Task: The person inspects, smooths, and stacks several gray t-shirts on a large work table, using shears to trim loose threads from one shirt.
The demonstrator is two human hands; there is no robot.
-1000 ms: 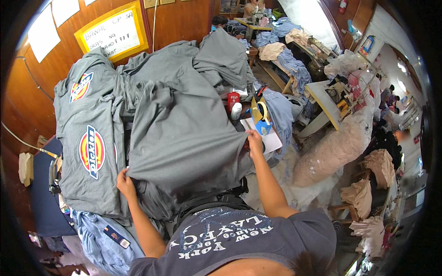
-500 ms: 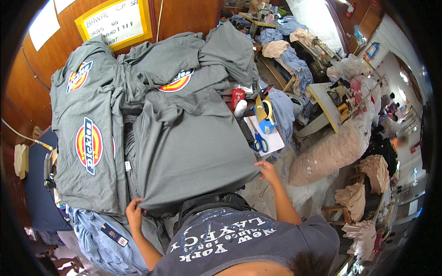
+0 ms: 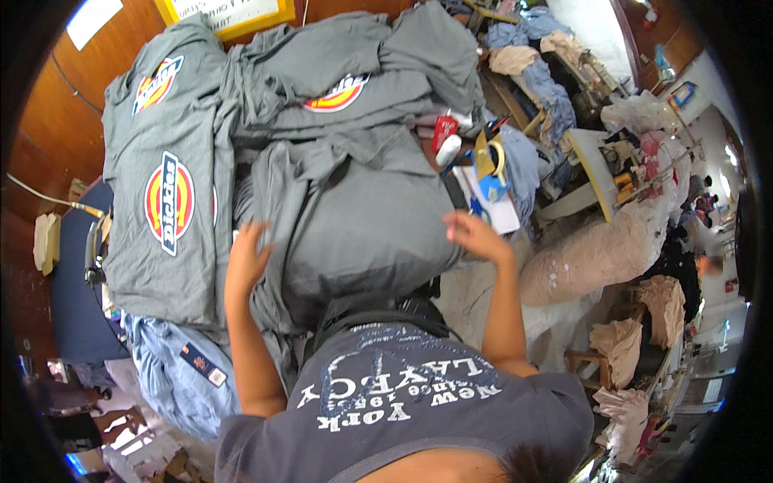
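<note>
A plain grey T-shirt (image 3: pixel 362 217) lies loosely over a stack in front of me, its far part bunched and its left side creased. My left hand (image 3: pixel 251 251) is over the shirt's left side, fingers apart, with nothing visible in it. At the right edge of the same shirt is my right hand (image 3: pixel 477 235), fingers loosely spread and holding nothing I can see. Beside it on the left lies a stack of grey T-shirts (image 3: pixel 129 233) with a colourful oval print. Further grey shirts (image 3: pixel 302 60) are heaped behind.
Right of the shirt are a white notebook (image 3: pixel 503 213), a tape roll (image 3: pixel 497 165), a white bottle (image 3: pixel 449 150), a red box (image 3: pixel 444 132) and partly hidden blue scissors (image 3: pixel 477 208). Light-blue garments (image 3: pixel 169 362) hang at the near left. A large wrapped bundle (image 3: pixel 592 262) stands to the right.
Both hands have released the shirt's near corners and moved forward along its sides. The near edge has dropped and the cloth has creased. The view has shifted slightly.
</note>
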